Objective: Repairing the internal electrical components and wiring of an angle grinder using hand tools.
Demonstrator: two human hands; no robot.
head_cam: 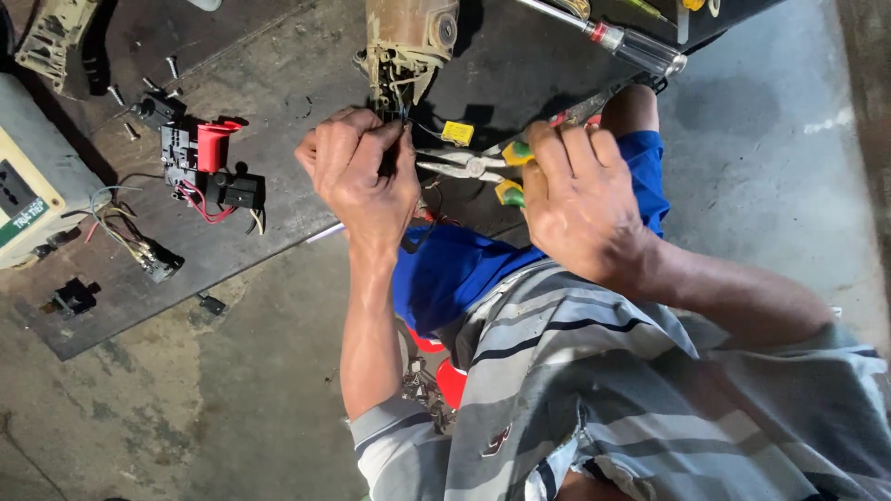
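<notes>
left fingers (371, 153) pinch wires (401, 111) under tool body (406, 42); right fingers (557, 153) hold pliers (473, 167); red switch (213, 148) nearby.

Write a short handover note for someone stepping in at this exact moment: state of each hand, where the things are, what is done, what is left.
Left hand: shut, pinching the wires that hang from the opened power tool body.
Right hand: shut on the green-handled pliers, jaws pointed at those wires.
Around: yellow component by the wires; red-and-black switch block and loose screws on the dark board; screwdriver upper right.
Done: tool casing open, switch block out.
Left: the wire ends look unfinished; the parts lie unassembled.
</notes>
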